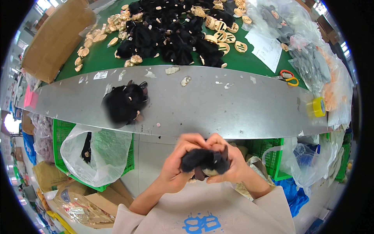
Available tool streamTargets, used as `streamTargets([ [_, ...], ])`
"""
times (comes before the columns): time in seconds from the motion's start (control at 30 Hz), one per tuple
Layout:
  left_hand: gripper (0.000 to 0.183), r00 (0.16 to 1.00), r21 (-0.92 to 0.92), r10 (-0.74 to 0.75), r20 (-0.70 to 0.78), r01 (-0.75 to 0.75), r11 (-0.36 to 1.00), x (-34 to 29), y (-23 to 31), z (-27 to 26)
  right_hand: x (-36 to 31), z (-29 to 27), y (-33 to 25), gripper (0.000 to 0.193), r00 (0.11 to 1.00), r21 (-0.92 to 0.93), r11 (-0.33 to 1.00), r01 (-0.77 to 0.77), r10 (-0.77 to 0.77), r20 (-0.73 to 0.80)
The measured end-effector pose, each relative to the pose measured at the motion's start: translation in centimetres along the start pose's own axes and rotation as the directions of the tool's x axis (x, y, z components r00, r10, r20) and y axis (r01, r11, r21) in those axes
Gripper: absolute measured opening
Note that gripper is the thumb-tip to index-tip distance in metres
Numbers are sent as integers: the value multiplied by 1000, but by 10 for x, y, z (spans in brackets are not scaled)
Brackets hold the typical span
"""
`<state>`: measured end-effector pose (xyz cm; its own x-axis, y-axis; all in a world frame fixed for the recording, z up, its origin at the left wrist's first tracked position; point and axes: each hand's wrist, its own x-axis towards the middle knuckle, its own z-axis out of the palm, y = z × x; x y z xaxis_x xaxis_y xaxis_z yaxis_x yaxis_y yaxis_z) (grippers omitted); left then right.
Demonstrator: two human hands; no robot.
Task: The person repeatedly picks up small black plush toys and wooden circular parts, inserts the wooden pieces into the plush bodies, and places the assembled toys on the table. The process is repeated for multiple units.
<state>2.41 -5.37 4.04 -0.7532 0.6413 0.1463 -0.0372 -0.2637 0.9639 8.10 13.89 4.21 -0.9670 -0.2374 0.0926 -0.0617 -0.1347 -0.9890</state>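
Observation:
A small black plush piece (198, 159) with brown ear-like flaps is held up in front of my chest, off the table's near edge. My left hand (176, 165) is closed round its left side, and my right hand (234, 160) grips the other side. A pale round patch shows on its lower right, next to my right thumb. Some of my fingertips are hidden behind the plush. Beyond and to the left, another black plush piece (122, 104) with brown parts lies on the metal table edge (218, 105).
Black plush pieces (163, 39) and beige plastic parts (220, 36) heap on the green tabletop (255, 66). Scissors (287, 78) and yellow tape (318, 107) lie right. Below the edge stand a bag-lined green crate (60, 144), a cardboard box (111, 199) and a right-hand crate (277, 156).

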Motion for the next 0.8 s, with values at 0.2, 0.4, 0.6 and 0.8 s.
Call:
streamTargets([
  [0.2, 28, 975, 107, 187, 124, -200, 974, 8, 0, -9, -3, 13, -12, 28, 896, -515, 795, 320, -431, -109],
  [0.4, 29, 952, -97, 193, 237, -175, 980, -1, -1, -11, -7, 27, -15, 29, 870, -404, 794, 454, -493, 10],
  [0.6, 16, 923, -129, 344, 170, -325, 937, 1, -2, 3, -19, 32, -17, 29, 866, -316, 822, 473, -500, -4],
  [0.8, 14, 908, 38, 419, -10, -419, 907, 2, -9, 15, -7, 9, -16, 20, 713, -498, 647, 578, -697, -77],
])
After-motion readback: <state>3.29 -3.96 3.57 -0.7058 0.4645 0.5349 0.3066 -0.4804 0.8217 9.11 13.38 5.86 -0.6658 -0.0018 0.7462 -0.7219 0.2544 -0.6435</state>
